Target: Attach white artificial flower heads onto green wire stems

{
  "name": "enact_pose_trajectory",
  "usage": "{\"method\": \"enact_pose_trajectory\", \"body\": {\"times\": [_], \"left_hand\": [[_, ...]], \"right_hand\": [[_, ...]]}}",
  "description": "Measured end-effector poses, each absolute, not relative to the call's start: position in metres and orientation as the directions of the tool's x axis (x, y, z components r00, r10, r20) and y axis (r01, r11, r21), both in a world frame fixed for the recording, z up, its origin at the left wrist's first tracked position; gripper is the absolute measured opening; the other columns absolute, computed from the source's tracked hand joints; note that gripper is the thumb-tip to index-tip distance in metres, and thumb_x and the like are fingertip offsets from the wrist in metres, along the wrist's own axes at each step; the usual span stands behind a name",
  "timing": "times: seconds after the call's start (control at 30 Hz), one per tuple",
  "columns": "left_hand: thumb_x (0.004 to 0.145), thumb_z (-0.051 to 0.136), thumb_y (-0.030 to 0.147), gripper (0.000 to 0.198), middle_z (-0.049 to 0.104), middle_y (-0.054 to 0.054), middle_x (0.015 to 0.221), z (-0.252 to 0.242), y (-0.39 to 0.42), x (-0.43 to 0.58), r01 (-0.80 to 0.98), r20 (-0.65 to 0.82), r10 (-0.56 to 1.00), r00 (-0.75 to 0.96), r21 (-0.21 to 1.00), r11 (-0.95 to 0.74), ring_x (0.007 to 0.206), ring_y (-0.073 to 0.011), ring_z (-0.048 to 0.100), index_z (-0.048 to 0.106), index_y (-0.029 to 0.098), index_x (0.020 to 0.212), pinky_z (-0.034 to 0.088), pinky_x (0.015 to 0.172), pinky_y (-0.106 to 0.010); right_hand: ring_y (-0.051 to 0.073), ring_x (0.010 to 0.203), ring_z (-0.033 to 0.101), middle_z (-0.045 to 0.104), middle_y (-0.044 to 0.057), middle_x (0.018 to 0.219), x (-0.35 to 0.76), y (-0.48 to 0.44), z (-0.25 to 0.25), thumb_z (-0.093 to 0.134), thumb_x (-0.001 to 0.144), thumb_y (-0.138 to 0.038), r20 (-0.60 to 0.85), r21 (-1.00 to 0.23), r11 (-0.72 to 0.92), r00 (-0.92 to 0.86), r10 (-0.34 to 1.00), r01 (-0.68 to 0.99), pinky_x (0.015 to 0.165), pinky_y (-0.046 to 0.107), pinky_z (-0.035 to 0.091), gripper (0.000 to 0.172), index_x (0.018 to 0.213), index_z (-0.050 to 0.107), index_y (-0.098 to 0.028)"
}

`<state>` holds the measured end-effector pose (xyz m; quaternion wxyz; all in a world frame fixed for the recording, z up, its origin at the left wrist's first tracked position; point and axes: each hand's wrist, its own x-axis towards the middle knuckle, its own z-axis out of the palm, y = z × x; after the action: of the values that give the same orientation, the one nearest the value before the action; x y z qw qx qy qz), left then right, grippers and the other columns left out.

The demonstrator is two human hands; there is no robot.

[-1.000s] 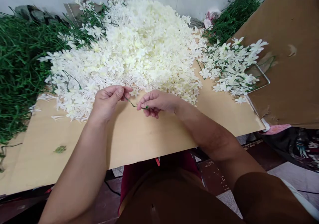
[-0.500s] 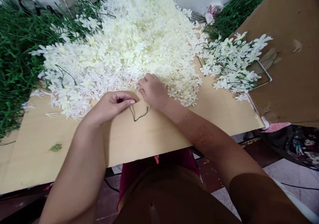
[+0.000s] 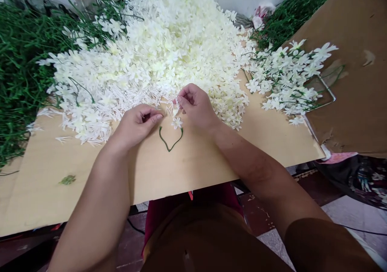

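While the right hand [image 3: 196, 105] pinches a slim white stalk [image 3: 177, 101], its seven o'clock shows a thin, dark-green, V-shaped stem [image 3: 169, 149]; left hand [image 3: 137, 126], hold unclear.

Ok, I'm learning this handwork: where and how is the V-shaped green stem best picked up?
Probably pinch the green stem at its bend, coming from the person's side. The bend points that way, with bare tabletop before it, while the two tips point away, near the white flower.
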<state>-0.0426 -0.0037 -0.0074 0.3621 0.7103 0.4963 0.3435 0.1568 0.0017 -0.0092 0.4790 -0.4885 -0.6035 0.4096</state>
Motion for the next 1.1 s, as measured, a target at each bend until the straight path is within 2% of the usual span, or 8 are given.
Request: {"method": "enact_pose_trajectory", "body": {"times": [0.1, 0.2, 0.43, 0.6, 0.73, 0.83, 0.97, 1.1], "left_hand": [[0.078, 0.073, 0.043, 0.025, 0.075, -0.007, 0.088, -0.012, -0.005, -0.034, 0.394, 0.148, 0.963, 0.224, 0.89, -0.229, 0.081, -0.0196, 0.064, 0.078, 0.02, 0.087, 0.051, 0.074, -0.031], [0.075, 0.077, 0.049, 0.034, 0.074, -0.007, 0.088, -0.014, -0.006, -0.023, 0.324, 0.143, 0.956, 0.257, 0.919, -0.224, 0.079, -0.0187, 0.063, 0.077, 0.019, 0.092, 0.05, 0.073, -0.031], [0.073, 0.08, 0.051, 0.034, 0.066, -0.002, 0.069, -0.014, -0.006, -0.017, 0.251, 0.121, 0.983, 0.137, 0.956, -0.153, 0.067, -0.015, 0.057, 0.068, 0.019, 0.074, 0.047, 0.064, -0.028], [0.067, 0.085, 0.057, 0.043, 0.067, -0.002, 0.072, -0.015, -0.006, -0.014, 0.161, 0.136, 0.977, 0.165, 0.973, -0.163, 0.067, -0.0142, 0.059, 0.067, 0.02, 0.078, 0.048, 0.063, -0.028], [0.069, 0.084, 0.054, 0.04, 0.063, 0.0, 0.067, -0.017, -0.007, -0.014, 0.2, 0.186, 0.976, 0.109, 0.958, -0.205, 0.061, -0.0115, 0.053, 0.065, 0.019, 0.075, 0.043, 0.057, -0.025], [0.073, 0.081, 0.05, 0.035, 0.062, 0.0, 0.066, -0.015, -0.008, -0.015, 0.237, 0.228, 0.963, 0.142, 0.937, -0.257, 0.061, -0.0117, 0.052, 0.065, 0.019, 0.074, 0.042, 0.057, -0.025], [0.079, 0.076, 0.043, 0.026, 0.064, -0.002, 0.07, -0.012, -0.01, -0.017, 0.315, 0.264, 0.944, 0.195, 0.895, -0.315, 0.064, -0.0134, 0.054, 0.064, 0.02, 0.074, 0.042, 0.059, -0.027], [0.082, 0.07, 0.031, 0.01, 0.068, -0.003, 0.079, -0.018, -0.008, -0.019, 0.431, 0.339, 0.9, 0.273, 0.793, -0.43, 0.074, -0.0175, 0.059, 0.069, 0.021, 0.084, 0.047, 0.07, -0.031]], "right_hand": [[0.006, 0.059, 0.053, 0.054, -0.006, 0.068, 0.157, 0.004, -0.01, 0.057, 0.089, -0.012, 0.109, -0.994, 0.111, -0.096, 0.989, 0.019, 0.055, 0.019, 0.047, 0.017, 0.081, 0.046, -0.022], [0.006, 0.061, 0.057, 0.056, -0.006, 0.069, 0.156, 0.003, -0.01, 0.058, 0.089, -0.013, 0.113, -0.993, 0.107, -0.132, 0.985, -0.053, 0.06, 0.018, 0.052, 0.016, 0.082, 0.047, -0.022], [0.006, 0.065, 0.056, 0.055, -0.006, 0.071, 0.151, -0.001, -0.011, 0.061, 0.088, -0.012, 0.185, -0.982, 0.175, -0.193, 0.964, -0.069, 0.064, 0.019, 0.051, 0.017, 0.081, 0.048, -0.021], [0.006, 0.065, 0.056, 0.055, -0.006, 0.073, 0.151, -0.003, -0.011, 0.063, 0.091, -0.017, 0.202, -0.979, 0.188, -0.206, 0.957, -0.083, 0.068, 0.021, 0.051, 0.018, 0.083, 0.047, -0.022], [0.006, 0.065, 0.055, 0.054, -0.006, 0.072, 0.149, -0.003, -0.013, 0.065, 0.09, -0.021, 0.205, -0.978, 0.188, -0.24, 0.949, -0.093, 0.065, 0.02, 0.05, 0.019, 0.082, 0.047, -0.022], [0.007, 0.063, 0.055, 0.056, -0.006, 0.073, 0.149, -0.005, -0.014, 0.071, 0.085, -0.025, 0.195, -0.978, 0.164, -0.292, 0.936, -0.128, 0.061, 0.02, 0.049, 0.021, 0.087, 0.05, -0.022], [0.007, 0.061, 0.056, 0.057, -0.005, 0.071, 0.151, -0.005, -0.012, 0.075, 0.083, -0.032, 0.155, -0.987, 0.128, -0.357, 0.921, -0.099, 0.061, 0.022, 0.051, 0.024, 0.085, 0.054, -0.021], [0.008, 0.062, 0.056, 0.057, -0.004, 0.069, 0.158, -0.001, -0.007, 0.08, 0.079, -0.043, 0.16, -0.987, 0.143, -0.295, 0.942, -0.077, 0.062, 0.022, 0.051, 0.034, 0.081, 0.055, -0.02]]}}
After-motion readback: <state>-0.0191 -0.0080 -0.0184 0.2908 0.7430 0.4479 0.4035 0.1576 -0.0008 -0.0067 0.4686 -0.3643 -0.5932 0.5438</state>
